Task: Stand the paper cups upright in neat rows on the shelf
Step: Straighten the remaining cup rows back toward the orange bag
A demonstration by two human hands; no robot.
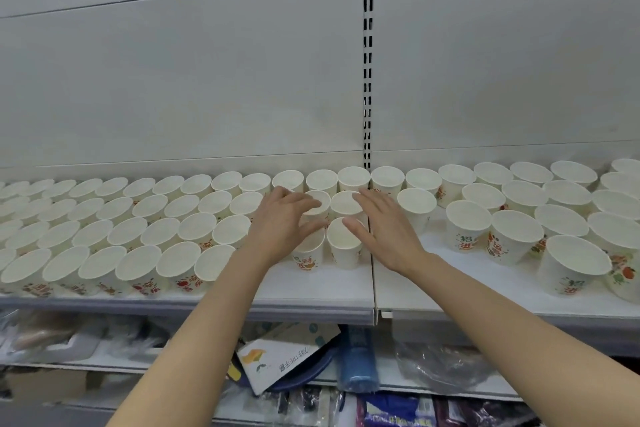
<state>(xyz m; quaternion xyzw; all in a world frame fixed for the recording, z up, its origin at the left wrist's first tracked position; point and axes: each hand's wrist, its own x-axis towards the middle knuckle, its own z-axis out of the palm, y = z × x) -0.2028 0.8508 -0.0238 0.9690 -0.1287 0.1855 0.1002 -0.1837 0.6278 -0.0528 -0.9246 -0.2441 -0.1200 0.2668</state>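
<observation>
Several white paper cups (pixel 145 236) with red and orange print stand upright in rows on the white shelf (pixel 311 291). More cups (pixel 516 236) stand looser on the right section. My left hand (pixel 280 229) rests with spread fingers over a cup (pixel 310 253) near the shelf's middle. My right hand (pixel 384 236) lies flat with fingers apart beside another cup (pixel 344 246), fingertips touching its rim and that of the cup (pixel 344 204) behind. Neither hand closes around a cup.
A slotted metal upright (pixel 367 55) splits the grey back panel. A seam (pixel 373 270) divides the two shelf boards. Below, a lower shelf holds a cardboard box (pixel 280 357), a blue roll (pixel 356 360) and plastic-wrapped goods (pixel 440 364).
</observation>
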